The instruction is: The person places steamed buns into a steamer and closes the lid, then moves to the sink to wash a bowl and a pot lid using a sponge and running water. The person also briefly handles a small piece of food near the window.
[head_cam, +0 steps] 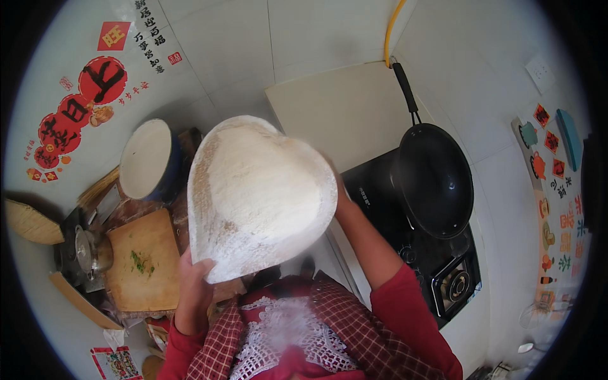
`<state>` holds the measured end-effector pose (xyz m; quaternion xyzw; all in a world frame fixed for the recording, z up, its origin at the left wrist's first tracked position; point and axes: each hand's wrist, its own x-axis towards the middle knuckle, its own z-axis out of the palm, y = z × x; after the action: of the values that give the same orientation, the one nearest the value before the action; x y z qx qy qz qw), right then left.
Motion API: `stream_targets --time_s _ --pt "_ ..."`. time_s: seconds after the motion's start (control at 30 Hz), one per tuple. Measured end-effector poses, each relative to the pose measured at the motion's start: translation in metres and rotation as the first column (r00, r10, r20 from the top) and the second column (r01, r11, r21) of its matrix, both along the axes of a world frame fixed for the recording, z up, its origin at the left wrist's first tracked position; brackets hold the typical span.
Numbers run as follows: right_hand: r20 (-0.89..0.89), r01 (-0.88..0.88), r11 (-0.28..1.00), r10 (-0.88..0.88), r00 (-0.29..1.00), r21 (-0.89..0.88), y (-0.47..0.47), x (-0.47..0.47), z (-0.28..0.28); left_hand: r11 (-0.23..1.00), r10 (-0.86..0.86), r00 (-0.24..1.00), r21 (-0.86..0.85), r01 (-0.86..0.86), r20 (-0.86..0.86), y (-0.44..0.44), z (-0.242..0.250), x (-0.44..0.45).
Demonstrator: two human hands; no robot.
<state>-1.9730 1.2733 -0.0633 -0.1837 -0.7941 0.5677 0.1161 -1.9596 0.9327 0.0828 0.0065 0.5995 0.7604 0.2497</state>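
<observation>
A heart-shaped scoop-like container [200, 194] is held up in front of my chest, its pointed end towards me. A broad heap of white powder, which looks like flour [266, 175], fills much of it, and the inner walls are dusted white. My left hand [197, 273] grips the rim near the pointed end, with the thumb over the edge. My right hand [343, 197] supports the far right side; most of its fingers are hidden behind the container.
To the left, a wooden cutting board [142, 280] bears chopped greens [140, 263], beside a lidded metal pot [95, 254], a cleaver [108, 204] and a deep blue pot [164, 156] with a pale interior. At right, a black wok [434, 180] sits on a gas stove [370, 190]; one burner [457, 286] is exposed.
</observation>
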Motion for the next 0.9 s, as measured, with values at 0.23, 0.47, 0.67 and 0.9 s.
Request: stream_targets --time_s 0.23,0.47,0.67,0.9 --pt "0.071 0.015 0.545 -0.137 0.988 0.838 0.068 -0.092 -0.010 0.988 0.143 0.990 -0.064 -0.142 0.010 -0.006 -0.008 0.000" --pt "0.341 -0.082 0.655 -0.279 0.898 0.751 0.108 -0.129 -0.033 0.977 0.200 0.980 -0.080 -0.199 0.003 -0.010 -0.016 0.001" --pt "0.477 -0.157 0.729 -0.255 0.841 0.666 0.114 -0.128 -0.052 0.951 0.291 0.956 -0.112 -0.287 0.028 -0.009 -0.014 -0.005" --pt "0.430 -0.122 0.725 -0.256 0.866 0.678 0.119 -0.133 -0.057 0.964 0.249 0.968 -0.106 -0.244 0.032 -0.002 -0.013 -0.013"
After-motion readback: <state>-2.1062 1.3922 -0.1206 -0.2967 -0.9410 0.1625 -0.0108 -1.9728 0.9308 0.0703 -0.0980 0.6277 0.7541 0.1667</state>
